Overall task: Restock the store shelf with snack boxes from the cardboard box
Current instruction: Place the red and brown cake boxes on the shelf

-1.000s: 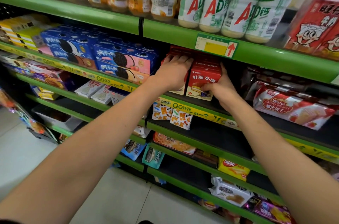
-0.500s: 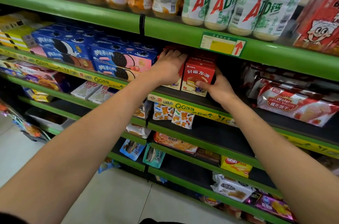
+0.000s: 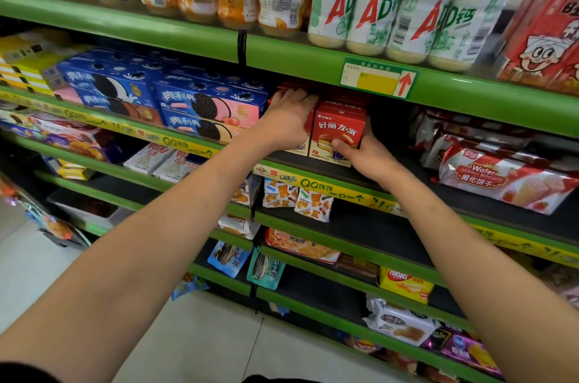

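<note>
Hands reach out to the red snack boxes on the dark shelf [image 3: 391, 177] with the green and yellow front edge. The right hand [image 3: 368, 157] holds the front red box [image 3: 340, 133] at its low right corner. Its thumb lies across the box front, near the picture of the little cake, and its other fingers go round the right side of the box, where they cannot be seen. So this hand has a grip on the box. The box stands upright on the shelf, close to the front edge.

The left hand [image 3: 289, 119] lies flat against the next red box [image 3: 308, 128], just to the left. Its fingers are fairly straight and close together, and they point up and back over the top of the box. It presses on the box and does not curl round it. Most of that box is hidden behind the hand. More red boxes [image 3: 341, 100] sit in a row behind these two.

Blue cookie boxes [image 3: 206, 107] are stacked just left of the red ones. A wafer pack [image 3: 501, 179] lies well off to the right on the same shelf. White drink bottles [image 3: 391, 6] stand on the green shelf above. A price tag [image 3: 377, 80] with a red arrow sticks to that shelf's front edge.
</note>
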{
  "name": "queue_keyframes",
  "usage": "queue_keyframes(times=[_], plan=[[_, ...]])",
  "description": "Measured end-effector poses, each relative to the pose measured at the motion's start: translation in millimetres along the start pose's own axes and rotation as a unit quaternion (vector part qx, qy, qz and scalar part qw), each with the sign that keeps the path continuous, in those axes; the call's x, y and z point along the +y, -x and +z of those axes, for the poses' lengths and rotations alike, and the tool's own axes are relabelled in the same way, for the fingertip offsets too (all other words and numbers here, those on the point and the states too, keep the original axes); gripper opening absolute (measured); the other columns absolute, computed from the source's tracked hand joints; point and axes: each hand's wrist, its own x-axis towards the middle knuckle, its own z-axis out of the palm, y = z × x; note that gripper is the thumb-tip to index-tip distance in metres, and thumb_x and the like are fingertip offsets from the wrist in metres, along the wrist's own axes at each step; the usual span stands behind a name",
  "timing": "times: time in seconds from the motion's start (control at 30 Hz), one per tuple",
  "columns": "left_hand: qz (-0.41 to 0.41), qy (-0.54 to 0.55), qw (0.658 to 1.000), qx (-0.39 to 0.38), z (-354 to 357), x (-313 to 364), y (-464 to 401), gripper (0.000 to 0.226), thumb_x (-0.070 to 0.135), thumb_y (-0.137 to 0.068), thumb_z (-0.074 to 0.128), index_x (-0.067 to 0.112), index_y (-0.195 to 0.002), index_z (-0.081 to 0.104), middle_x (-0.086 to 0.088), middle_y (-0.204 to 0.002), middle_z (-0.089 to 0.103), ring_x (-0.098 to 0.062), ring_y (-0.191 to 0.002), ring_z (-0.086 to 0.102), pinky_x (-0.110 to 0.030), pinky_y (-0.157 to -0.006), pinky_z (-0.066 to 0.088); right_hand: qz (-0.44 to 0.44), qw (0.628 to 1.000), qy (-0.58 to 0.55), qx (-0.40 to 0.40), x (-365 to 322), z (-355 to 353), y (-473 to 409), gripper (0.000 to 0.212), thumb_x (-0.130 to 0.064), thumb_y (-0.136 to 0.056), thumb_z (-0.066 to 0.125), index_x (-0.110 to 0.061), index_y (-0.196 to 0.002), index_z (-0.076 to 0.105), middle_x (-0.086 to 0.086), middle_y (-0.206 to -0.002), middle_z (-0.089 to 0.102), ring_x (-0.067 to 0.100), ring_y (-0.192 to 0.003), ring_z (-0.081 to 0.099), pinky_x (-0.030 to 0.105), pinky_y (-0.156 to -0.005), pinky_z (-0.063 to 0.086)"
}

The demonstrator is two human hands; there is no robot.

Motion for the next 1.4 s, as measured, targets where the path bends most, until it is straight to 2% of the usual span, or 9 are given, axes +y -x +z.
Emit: queue_keyframes(times=[0.23, 0.33, 0.4, 0.6, 0.7, 0.8, 0.93, 1.23, 1.4], plan=[[0.019, 0.048, 0.993, 0.104, -7.8, 12.4, 28.8, 0.057, 0.014, -0.083, 0.058, 0.005, -0.139, 0.05, -0.018, -0.135, 0.052, -0.037, -0.131, 0.041, -0.046, -0.117, 0.02, -0.003, 0.998, -0.068, -0.007, 14.0, -2.2, 7.8, 0.091, -0.029, -0.07, 0.079, -0.033, -0.148, 0.033, -0.015, -0.125, 0.057, 0.005, -0.11, 0.053, 0.019, -0.087, 0.04], [-0.02, 0.12, 0.982, 0.146, -7.9, 16.0, 46.1, 0.056, 0.007, -0.084, 0.057, 0.006, -0.14, 0.05, -0.012, -0.136, 0.05, -0.029, -0.13, 0.039, -0.036, -0.113, 0.026, 0.041, 0.961, -0.274, 0.024, 18.9, -14.4, -2.2, 0.105, -0.005, -0.052, 0.057, -0.021, -0.152, 0.033, 0.003, -0.142, 0.053, 0.019, -0.128, 0.048, 0.029, -0.099, 0.044], [-0.047, 0.161, 0.972, 0.162, -5.7, 19.5, 59.0, 0.054, 0.004, -0.085, 0.055, 0.007, -0.139, 0.051, -0.009, -0.136, 0.05, -0.024, -0.129, 0.039, -0.03, -0.11, 0.027, 0.08, 0.931, -0.347, 0.072, 20.5, -19.6, -14.4, 0.098, 0.004, -0.061, 0.05, -0.016, -0.155, 0.029, 0.01, -0.148, 0.047, 0.024, -0.134, 0.044, 0.034, -0.104, 0.043], [-0.107, 0.236, 0.961, 0.095, 11.0, 45.4, 66.2, 0.045, 0.009, -0.09, 0.054, 0.01, -0.135, 0.054, -0.004, -0.124, 0.053, -0.017, -0.109, 0.051, -0.028, -0.096, 0.04, 0.109, 0.965, -0.222, 0.089, 12.1, -11.4, -51.9, 0.038, -0.008, -0.1, 0.041, -0.007, -0.136, 0.051, 0.013, -0.131, 0.061, 0.017, -0.103, 0.057, 0.029, -0.088, 0.045], [-0.123, 0.281, 0.951, 0.035, 20.1, 54.7, 60.2, 0.043, 0.014, -0.093, 0.054, 0.013, -0.136, 0.052, -0.005, -0.125, 0.053, -0.017, -0.105, 0.055, -0.028, -0.09, 0.046, 0.118, 0.971, -0.192, 0.079, 12.5, -9.1, -63.8, 0.031, -0.013, -0.101, 0.043, -0.004, -0.127, 0.058, 0.013, -0.129, 0.062, 0.016, -0.1, 0.055, 0.026, -0.084, 0.041], [-0.143, 0.311, 0.939, 0.011, 28.2, 59.7, 53.4, 0.041, 0.018, -0.094, 0.055, 0.016, -0.135, 0.051, 0.0, -0.117, 0.05, -0.013, -0.089, 0.059, -0.016, -0.066, 0.045, 0.12, 0.973, -0.184, 0.073, 15.4, -7.8, -68.4, 0.028, -0.014, -0.102, 0.042, -0.005, -0.119, 0.063, 0.012, -0.123, 0.065, 0.017, -0.1, 0.058, 0.029, -0.087, 0.045], [-0.159, 0.347, 0.924, 0.003, 38.5, 66.0, 44.1, 0.033, 0.016, -0.092, 0.058, 0.016, -0.125, 0.055, -0.003, -0.118, 0.051, -0.013, -0.097, 0.056, -0.021, -0.075, 0.046, 0.119, 0.968, -0.203, 0.088, 16.3, -5.9, -69.6, 0.03, -0.014, -0.103, 0.038, -0.004, -0.116, 0.063, 0.008, -0.104, 0.065, 0.013, -0.079, 0.061, 0.024, -0.064, 0.044], [-0.169, 0.355, 0.919, 0.02, 49.4, 67.5, 37.6, 0.027, 0.012, -0.089, 0.062, 0.013, -0.116, 0.057, -0.001, -0.118, 0.044, -0.006, -0.092, 0.052, -0.021, -0.084, 0.042, 0.094, 0.975, -0.199, 0.035, 21.3, -6.1, -69.8, 0.035, -0.016, -0.102, 0.042, -0.011, -0.135, 0.053, 0.012, -0.123, 0.066, 0.024, -0.108, 0.065, 0.043, -0.098, 0.052], [-0.186, 0.393, 0.9, 0.026, 45.6, 68.5, 39.4, 0.026, 0.011, -0.092, 0.061, 0.012, -0.117, 0.057, -0.002, -0.117, 0.049, -0.011, -0.099, 0.053, -0.011, -0.073, 0.039, 0.086, 0.974, -0.207, 0.022, 21.0, -11.7, -58.2, 0.035, -0.018, -0.101, 0.046, -0.016, -0.135, 0.056, 0.011, -0.125, 0.066, 0.025, -0.113, 0.063, 0.047, -0.102, 0.049]])
